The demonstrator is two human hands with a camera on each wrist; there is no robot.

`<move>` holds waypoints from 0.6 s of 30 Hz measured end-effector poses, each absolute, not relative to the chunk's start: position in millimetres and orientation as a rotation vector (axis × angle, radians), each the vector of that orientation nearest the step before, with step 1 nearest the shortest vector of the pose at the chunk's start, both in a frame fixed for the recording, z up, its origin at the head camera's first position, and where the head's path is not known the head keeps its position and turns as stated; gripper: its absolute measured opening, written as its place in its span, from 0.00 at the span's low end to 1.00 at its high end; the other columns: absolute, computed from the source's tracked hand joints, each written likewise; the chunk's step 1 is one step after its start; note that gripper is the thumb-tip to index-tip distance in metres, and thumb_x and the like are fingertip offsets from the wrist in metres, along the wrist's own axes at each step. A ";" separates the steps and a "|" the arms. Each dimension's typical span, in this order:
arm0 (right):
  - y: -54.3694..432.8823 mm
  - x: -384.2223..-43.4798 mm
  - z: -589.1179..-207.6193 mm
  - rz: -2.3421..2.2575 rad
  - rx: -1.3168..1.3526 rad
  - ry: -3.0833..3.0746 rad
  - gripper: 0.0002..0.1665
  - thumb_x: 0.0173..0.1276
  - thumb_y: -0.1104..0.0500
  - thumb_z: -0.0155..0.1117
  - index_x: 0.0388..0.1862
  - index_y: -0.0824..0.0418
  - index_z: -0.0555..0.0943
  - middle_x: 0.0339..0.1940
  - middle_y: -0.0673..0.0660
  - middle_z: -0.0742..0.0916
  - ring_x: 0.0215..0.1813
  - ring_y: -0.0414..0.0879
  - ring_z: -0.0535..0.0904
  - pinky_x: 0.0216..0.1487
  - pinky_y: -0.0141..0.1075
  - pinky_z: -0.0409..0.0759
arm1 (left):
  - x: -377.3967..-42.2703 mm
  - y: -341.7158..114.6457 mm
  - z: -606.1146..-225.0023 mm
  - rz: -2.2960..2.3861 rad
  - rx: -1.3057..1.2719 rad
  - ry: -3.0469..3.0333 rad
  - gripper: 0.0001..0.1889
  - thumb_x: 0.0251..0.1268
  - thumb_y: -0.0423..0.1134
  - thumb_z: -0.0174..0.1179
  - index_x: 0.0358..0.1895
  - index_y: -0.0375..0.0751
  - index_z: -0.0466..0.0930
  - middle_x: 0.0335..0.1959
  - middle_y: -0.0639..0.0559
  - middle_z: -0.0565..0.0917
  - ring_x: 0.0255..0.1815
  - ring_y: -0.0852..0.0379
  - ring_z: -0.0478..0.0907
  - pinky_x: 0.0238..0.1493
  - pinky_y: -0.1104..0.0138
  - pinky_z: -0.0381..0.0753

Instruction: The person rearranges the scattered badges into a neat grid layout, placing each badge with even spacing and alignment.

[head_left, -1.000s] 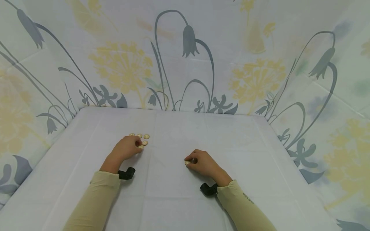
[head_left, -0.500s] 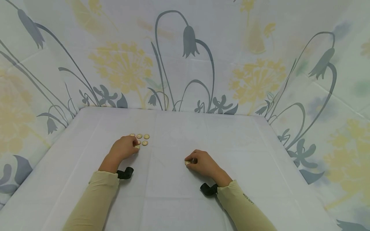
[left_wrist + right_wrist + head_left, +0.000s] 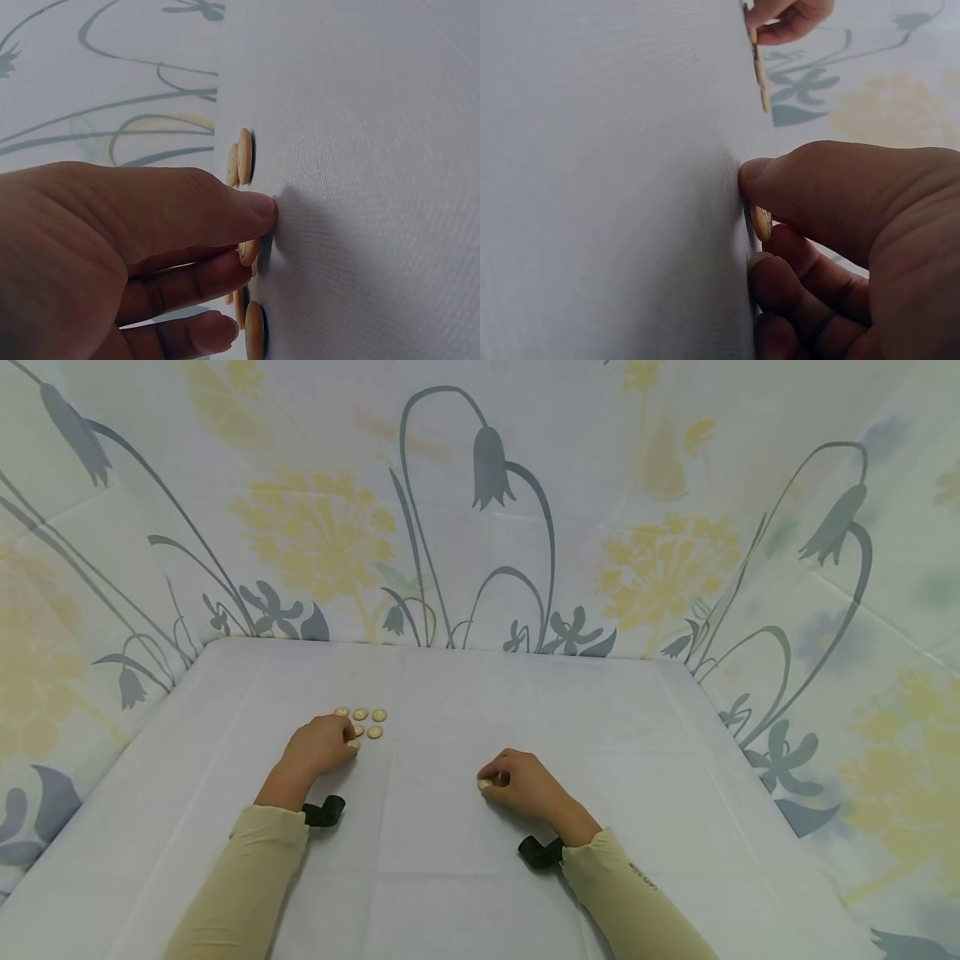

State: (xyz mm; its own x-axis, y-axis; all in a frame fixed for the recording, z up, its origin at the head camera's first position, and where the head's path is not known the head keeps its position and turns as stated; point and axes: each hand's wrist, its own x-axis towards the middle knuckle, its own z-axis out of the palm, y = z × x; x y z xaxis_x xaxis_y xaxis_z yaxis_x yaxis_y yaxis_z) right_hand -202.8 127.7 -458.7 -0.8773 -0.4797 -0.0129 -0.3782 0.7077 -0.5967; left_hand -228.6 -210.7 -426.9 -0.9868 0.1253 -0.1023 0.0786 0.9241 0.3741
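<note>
My left hand pinches a small round wooden disc between thumb and fingers, low at the table in the left wrist view. Just beyond it lie several like discs, pale tan with a small dark mark: a back row with a middle disc and a right-hand disc, and a nearer row ending in another disc. The hand partly covers the left side of this group. To the right and nearer, my right hand pinches a wooden disc by its edge, thumb and fingertips right at the cloth.
A white cloth covers the table. Floral-printed fabric rises behind it and along both sides. Black wrist-worn pieces stick out by the left wrist and the right wrist.
My left hand has shifted slightly left with its disc, uncovering more of a disc in the nearer row. My right hand stays in place with its disc.
</note>
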 end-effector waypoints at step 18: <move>103.1 -211.2 -444.1 -0.860 -0.823 2.758 0.11 0.62 0.58 0.67 0.44 0.55 0.87 0.38 0.47 0.85 0.35 0.38 0.75 0.34 0.29 0.74 | -230.1 -214.6 -427.7 0.605 0.171 2.920 0.13 0.59 0.38 0.61 0.43 0.33 0.81 0.40 0.41 0.84 0.37 0.49 0.78 0.42 0.53 0.77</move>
State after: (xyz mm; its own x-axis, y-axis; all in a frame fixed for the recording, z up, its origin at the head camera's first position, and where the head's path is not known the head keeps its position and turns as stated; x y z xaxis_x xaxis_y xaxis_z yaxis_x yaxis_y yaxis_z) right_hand -211.2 103.1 -444.1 -0.8413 -0.5398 0.0300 -0.4612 0.6876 -0.5608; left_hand -230.1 -214.6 -427.7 -0.9815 0.1427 -0.1279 0.0801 0.9118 0.4027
